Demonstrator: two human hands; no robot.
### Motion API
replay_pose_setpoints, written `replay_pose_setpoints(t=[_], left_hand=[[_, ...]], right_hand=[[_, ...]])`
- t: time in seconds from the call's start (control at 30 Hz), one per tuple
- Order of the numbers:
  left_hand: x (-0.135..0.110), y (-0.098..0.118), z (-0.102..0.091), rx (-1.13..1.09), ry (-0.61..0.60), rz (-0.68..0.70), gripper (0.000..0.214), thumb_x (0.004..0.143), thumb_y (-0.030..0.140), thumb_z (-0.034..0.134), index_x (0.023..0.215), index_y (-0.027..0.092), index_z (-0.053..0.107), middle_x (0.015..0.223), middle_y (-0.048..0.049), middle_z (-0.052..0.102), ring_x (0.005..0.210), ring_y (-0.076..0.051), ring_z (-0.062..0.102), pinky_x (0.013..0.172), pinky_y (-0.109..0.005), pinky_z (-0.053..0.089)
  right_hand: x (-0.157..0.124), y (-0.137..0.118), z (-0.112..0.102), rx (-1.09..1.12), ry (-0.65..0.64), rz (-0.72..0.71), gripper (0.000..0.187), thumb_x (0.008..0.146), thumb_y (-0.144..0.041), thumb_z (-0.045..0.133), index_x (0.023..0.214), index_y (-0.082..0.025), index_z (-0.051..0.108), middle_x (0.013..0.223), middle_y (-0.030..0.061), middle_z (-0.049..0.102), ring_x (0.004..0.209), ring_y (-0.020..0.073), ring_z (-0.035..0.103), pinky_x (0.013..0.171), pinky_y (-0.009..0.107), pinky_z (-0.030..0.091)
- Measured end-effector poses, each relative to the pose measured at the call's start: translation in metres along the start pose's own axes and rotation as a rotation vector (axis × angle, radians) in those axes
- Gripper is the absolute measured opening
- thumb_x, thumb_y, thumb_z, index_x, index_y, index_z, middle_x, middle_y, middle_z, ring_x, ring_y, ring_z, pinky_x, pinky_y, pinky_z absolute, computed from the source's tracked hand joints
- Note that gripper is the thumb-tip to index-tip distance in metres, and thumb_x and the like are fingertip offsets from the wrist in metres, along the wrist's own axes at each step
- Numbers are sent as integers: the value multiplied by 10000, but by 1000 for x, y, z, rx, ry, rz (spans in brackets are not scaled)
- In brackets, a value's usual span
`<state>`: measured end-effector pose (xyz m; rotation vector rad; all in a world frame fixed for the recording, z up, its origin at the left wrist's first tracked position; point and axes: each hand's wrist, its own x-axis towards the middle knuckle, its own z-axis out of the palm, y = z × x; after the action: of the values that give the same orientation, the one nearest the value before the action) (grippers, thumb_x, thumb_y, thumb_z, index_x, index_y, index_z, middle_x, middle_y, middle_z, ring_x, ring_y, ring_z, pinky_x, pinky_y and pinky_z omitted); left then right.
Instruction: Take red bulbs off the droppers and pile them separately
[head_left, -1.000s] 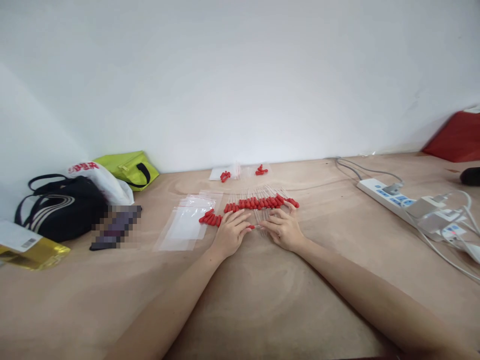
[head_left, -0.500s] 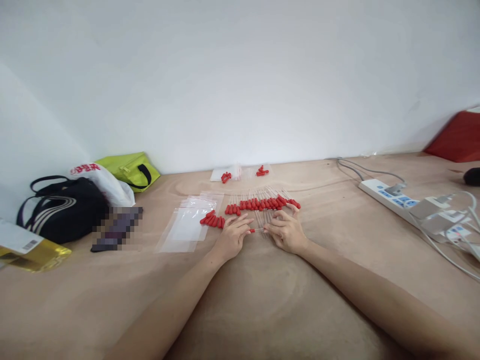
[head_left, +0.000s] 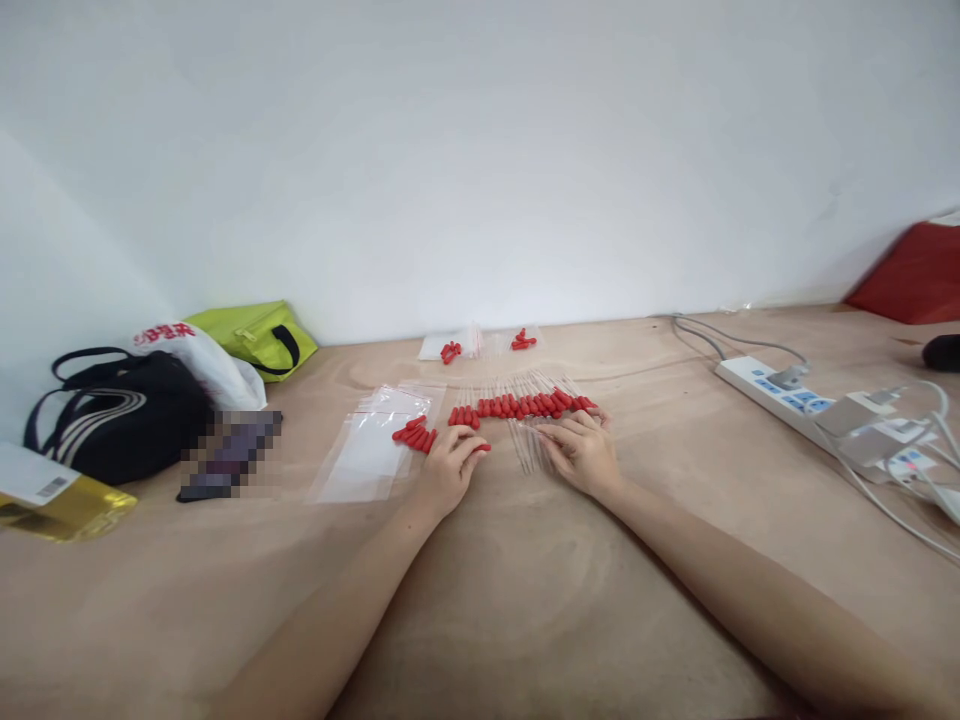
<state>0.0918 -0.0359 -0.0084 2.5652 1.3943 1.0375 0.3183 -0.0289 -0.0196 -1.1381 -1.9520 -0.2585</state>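
Observation:
My left hand (head_left: 452, 468) is closed, its thumb and fingers pinching a small red capsule-shaped piece (head_left: 482, 447). Opposite it, my right hand (head_left: 587, 458) has its fingertips together on a thin pale stick (head_left: 528, 424); exactly how it is gripped is hard to make out. Just beyond both hands runs a row of red-tipped sticks (head_left: 517, 406), their thin stems pointing to the wall. Bare thin sticks (head_left: 523, 450) lie between the hands. Loose red pieces (head_left: 412, 434) sit beside my left fingers, at the edge of clear zip bags (head_left: 360, 460).
Near the wall are two small bags with red pieces (head_left: 451, 352). A power strip (head_left: 772, 388) with chargers and cables lies right. At left are a black bag (head_left: 127, 420), a green pouch (head_left: 262, 345), a white plastic bag (head_left: 232, 375) and a yellow package (head_left: 75, 510).
My left hand has moved slightly left with the red piece, away from my right hand. The gap between the hands is wider, showing more of the bare sticks.

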Motion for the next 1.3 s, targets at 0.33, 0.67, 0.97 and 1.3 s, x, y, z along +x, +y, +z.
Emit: replay_pose_setpoints(t=[0.33,0.67,0.97,1.3], left_hand=[[13,-41,-35,380,197,-451,164,751,332,554,825,186,550,825,-37,631,800,-208,556,757,-341,366],[13,-44,-33,447,126,-488,221,763,385,530,883,209,590,944,-48,634,950,-240,506,860,-395,264],[43,-37,-18,530,-205,-474,320,793,455,446,795,199,638,1190,-123,484,1124,-313,357,918,-526,200],[51,-25,-18,607,-124,-509,301,828,306,363,841,121,600,1111,-179,496,1067,-334,374,861,-514,275]], right_hand=[[9,-10,13,-82,-115,-21,172,776,-227,489,759,-222,661,671,7,641,717,147,459,815,378,192],[12,-17,5,-42,-296,-88,460,736,-606,471,905,-223,661,807,58,608,819,196,440,850,435,164],[9,-9,-1,-36,-252,-18,447,755,-586,468,969,-237,646,769,44,591,787,181,451,827,399,206],[4,9,0,-10,-11,125,212,798,-363,516,723,-236,669,646,3,603,712,145,472,765,340,218]])
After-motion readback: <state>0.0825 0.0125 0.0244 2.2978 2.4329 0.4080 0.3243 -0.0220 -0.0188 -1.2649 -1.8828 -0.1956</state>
